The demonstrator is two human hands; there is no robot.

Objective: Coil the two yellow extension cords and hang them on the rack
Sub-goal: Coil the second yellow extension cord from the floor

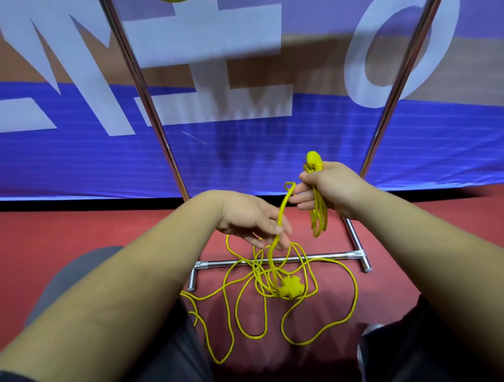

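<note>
My right hand (326, 188) grips a small bundle of loops of a yellow extension cord (319, 218), with the cord's plug end (314, 161) sticking up above the fist. A strand runs from that hand down through the fingers of my left hand (253, 220), which pinches it. The remainder of the cord lies tangled on the red floor, with its yellow socket block (289, 289) in the middle. The metal rack (272, 261) stands just behind the tangle. A bit of something yellow (174, 0) shows at the top edge of the view.
The rack's two chrome uprights (144, 90) rise left and right of my hands, and its base bar lies across the floor under the cord. A blue and white banner (245, 152) closes off the space behind. My knees (81, 275) are at the lower corners.
</note>
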